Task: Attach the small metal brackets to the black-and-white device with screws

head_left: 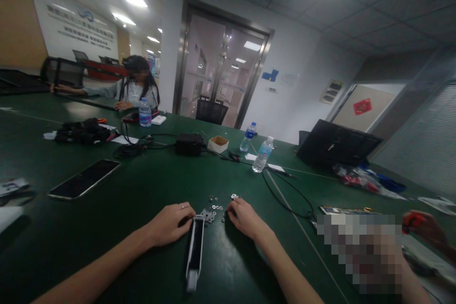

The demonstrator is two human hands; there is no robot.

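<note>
My left hand [175, 222], with a ring on one finger, rests on the table with curled fingers. Its fingertips are at the upper end of a long narrow grey frame [202, 247] with a dark inside, and whether they grip it or a small part I cannot make out. Just beyond that end lies a small cluster of grey metal pieces [207, 215]. Several small nuts or washers [217, 207] are scattered between my hands. On the right, my right hand [245, 217] has its fingers bent and drawn together at the table; its fingertips are partly hidden.
A phone [85, 179] lies at left. Further back are a black box [190, 145], a small open carton [218, 144], cables and water bottles [262, 155]. A person [137, 85] sits across the table; another person's hand [425, 228] is at far right, beside a blurred area.
</note>
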